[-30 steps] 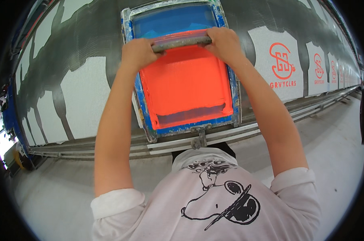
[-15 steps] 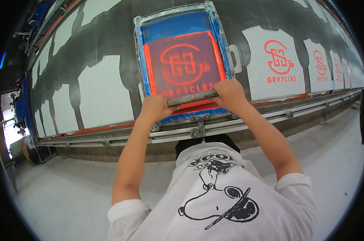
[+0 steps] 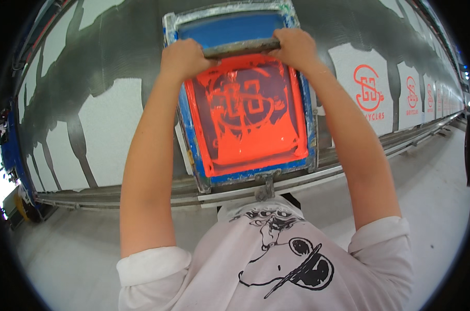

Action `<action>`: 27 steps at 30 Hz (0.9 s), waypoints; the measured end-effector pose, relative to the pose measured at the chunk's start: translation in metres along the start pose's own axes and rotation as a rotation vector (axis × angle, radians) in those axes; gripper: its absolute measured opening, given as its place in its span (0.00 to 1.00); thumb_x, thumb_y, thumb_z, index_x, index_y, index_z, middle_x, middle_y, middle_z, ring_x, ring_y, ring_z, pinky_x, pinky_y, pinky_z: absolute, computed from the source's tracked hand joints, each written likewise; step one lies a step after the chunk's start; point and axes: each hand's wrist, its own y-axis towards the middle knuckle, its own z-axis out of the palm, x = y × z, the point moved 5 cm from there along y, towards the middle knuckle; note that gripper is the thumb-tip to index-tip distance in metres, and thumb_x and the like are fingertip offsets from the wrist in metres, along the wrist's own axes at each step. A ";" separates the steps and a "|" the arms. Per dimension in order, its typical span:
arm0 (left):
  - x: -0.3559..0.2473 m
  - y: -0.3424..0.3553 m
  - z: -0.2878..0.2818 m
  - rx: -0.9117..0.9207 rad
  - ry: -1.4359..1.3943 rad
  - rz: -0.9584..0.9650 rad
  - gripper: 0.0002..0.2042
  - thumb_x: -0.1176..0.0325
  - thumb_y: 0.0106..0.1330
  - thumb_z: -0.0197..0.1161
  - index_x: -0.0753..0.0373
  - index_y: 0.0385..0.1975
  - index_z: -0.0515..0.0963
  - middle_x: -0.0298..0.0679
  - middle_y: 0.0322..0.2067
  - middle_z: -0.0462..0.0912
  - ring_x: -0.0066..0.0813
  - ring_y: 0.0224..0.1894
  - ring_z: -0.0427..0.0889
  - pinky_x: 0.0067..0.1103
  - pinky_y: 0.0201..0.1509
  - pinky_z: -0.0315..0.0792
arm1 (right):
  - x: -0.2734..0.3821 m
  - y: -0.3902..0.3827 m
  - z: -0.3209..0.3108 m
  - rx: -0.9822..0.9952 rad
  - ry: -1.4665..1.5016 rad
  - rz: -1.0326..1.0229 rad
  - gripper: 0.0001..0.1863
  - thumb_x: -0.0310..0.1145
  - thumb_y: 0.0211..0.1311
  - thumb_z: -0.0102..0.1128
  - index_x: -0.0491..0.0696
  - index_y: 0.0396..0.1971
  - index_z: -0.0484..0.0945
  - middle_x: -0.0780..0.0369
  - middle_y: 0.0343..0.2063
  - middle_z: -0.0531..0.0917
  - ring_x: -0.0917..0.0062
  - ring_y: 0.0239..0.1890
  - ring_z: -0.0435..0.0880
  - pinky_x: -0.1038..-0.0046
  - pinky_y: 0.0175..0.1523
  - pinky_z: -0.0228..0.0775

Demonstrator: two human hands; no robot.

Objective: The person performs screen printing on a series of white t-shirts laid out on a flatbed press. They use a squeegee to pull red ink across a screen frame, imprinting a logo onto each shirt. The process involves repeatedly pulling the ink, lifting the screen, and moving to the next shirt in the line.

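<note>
A squeegee point(image 3: 240, 48) with a worn bar handle lies across the far part of a printing screen point(image 3: 198, 171). My left hand point(image 3: 184, 59) is wrapped round its left end, and my right hand point(image 3: 295, 49) grips the right end. The screen has a blue-and-silver frame and sits on the long table in front of me. Wet red ink point(image 3: 261, 145) covers much of the mesh on the near side, streaked over the stencil design. Beyond the squeegee, a strip of the mesh shows blue. The squeegee's blade is hidden.
White fabric pieces point(image 3: 113, 129) lie on the dark table point(image 3: 157, 67). Those to the right carry a red printed design point(image 3: 368, 88). A metal rail point(image 3: 188, 199) runs along the table's near edge, with pale floor point(image 3: 74, 238) below it.
Both hands have pushed the squeegee from the screen's near end to its far part. Red ink now spreads over the near mesh, where the stencil showed plainly before.
</note>
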 end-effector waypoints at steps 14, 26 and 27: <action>-0.081 -0.229 0.073 0.029 -0.137 -0.091 0.17 0.50 0.51 0.73 0.57 0.31 0.87 0.41 0.28 0.87 0.45 0.33 0.87 0.39 0.37 0.79 | 0.076 -0.224 -0.033 0.013 0.187 -0.062 0.17 0.33 0.37 0.77 0.50 0.26 0.75 0.63 0.28 0.78 0.66 0.35 0.80 0.63 0.40 0.70; -0.053 -0.162 0.030 0.256 -0.159 -0.039 0.26 0.40 0.54 0.73 0.61 0.30 0.86 0.48 0.28 0.87 0.51 0.36 0.87 0.40 0.41 0.79 | 0.055 -0.148 -0.048 0.181 0.190 -0.079 0.20 0.48 0.47 0.77 0.48 0.27 0.80 0.57 0.27 0.83 0.57 0.34 0.84 0.56 0.40 0.71; -0.045 -0.139 0.025 0.238 -0.134 -0.040 0.27 0.39 0.53 0.73 0.62 0.30 0.86 0.49 0.29 0.87 0.52 0.37 0.87 0.40 0.43 0.80 | 0.047 -0.128 -0.045 0.137 0.172 -0.077 0.20 0.48 0.47 0.77 0.47 0.27 0.80 0.57 0.26 0.84 0.57 0.34 0.84 0.56 0.40 0.71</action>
